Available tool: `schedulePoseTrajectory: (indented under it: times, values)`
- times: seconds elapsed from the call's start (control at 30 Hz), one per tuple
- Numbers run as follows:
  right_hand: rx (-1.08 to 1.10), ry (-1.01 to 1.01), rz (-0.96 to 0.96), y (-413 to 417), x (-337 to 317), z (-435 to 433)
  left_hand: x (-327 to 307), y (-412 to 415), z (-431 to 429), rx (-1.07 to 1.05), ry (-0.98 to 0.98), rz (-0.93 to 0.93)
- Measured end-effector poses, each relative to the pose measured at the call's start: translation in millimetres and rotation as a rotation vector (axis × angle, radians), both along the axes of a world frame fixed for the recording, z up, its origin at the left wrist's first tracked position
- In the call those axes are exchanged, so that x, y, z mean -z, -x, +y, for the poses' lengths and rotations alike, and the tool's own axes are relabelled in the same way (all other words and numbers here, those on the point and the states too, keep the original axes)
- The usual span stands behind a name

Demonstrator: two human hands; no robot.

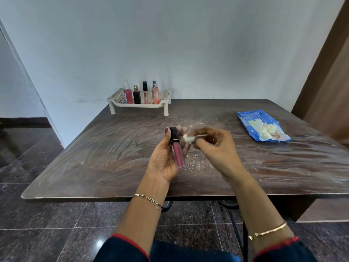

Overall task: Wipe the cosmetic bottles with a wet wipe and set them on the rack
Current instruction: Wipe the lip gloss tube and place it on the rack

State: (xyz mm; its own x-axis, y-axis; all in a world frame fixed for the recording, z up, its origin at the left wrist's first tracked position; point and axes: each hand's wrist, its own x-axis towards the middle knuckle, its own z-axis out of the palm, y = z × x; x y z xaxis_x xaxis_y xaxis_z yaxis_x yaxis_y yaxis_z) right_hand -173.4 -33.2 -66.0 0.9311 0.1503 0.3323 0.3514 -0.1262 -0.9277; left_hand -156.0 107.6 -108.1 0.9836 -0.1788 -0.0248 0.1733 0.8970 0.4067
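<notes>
My left hand [166, 157] grips a slim pink lip-gloss tube [177, 151] with a black cap, held above the middle of the table. My right hand [211, 144] pinches a small crumpled white wet wipe [188, 138] right beside the tube's cap; the fingers are blurred. At the table's far edge stands a cream rack [139, 105]. On it stand several bottles in a row: a red one [128, 95], a black one [136, 96], a thin peach tube [145, 92] and a peach spray bottle [154, 93].
A blue wet-wipe pack [262, 127], open with white wipes bulging out, lies on the right of the dark wooden table [94, 148]. White crumbs are scattered near my hands. A wall stands behind the table, a brown door at the right.
</notes>
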Motion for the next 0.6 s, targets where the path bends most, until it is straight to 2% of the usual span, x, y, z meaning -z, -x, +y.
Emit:
schedulePoseTrajectory:
  times: [0.07, 0.13, 0.37, 0.6]
  values:
    - [0.066, -0.032, 0.023, -8.6, -9.0, 1.7, -1.6, 0.3, -0.9, 0.0, -0.026, -0.018]
    - [0.105, 0.061, -0.089, -16.7, -16.4, 6.9, -2.4, -0.5, -2.8, -0.001, -0.038, -0.022]
    - [0.202, 0.66, -0.545, -19.0, -11.4, 27.2, -2.8, 0.4, -3.4, 0.041, 0.012, -0.047]
    - [0.13, 0.788, -0.702, 1.5, 11.7, 18.9, -7.1, -8.4, 0.0, 0.03, 0.034, -0.006]
